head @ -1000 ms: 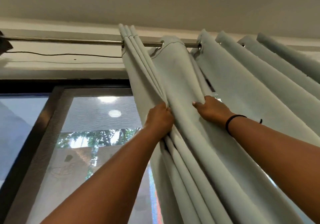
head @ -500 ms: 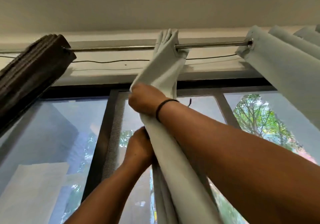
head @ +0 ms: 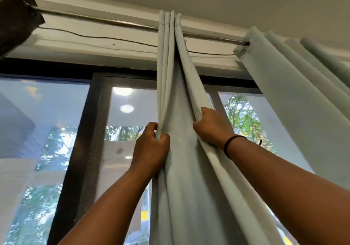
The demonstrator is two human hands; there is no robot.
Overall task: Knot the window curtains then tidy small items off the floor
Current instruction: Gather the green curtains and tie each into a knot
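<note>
- The pale grey-green fabric curtain panel (head: pixel 180 97) hangs from the polished metal curtain rod (head: pixel 106 21), gathered into narrow vertical pleats near the middle of the rod.
- The left hand (head: pixel 151 146) grips the left bundle of pleats, fingers and thumb curled round the folds.
- The right hand (head: pixel 210 127) grips the right edge fold of the same panel, fingers curled over the fabric; a black band (head: pixel 232 144) sits on that wrist.
- Between the two hands a flat stretch of the panel is spread.
- A second pale grey-green pleated curtain panel (head: pixel 295 85) hangs from the right end of the rod, apart from the held panel.
- A dark brown ribbed curtain (head: pixel 13 13) covers the left end of the rod.
- A thin black cable (head: pixel 98 37) runs along the wall just below the rod.
- The dark-framed glass window (head: pixel 83 131) stands behind the panel; green trees show through the panes.
</note>
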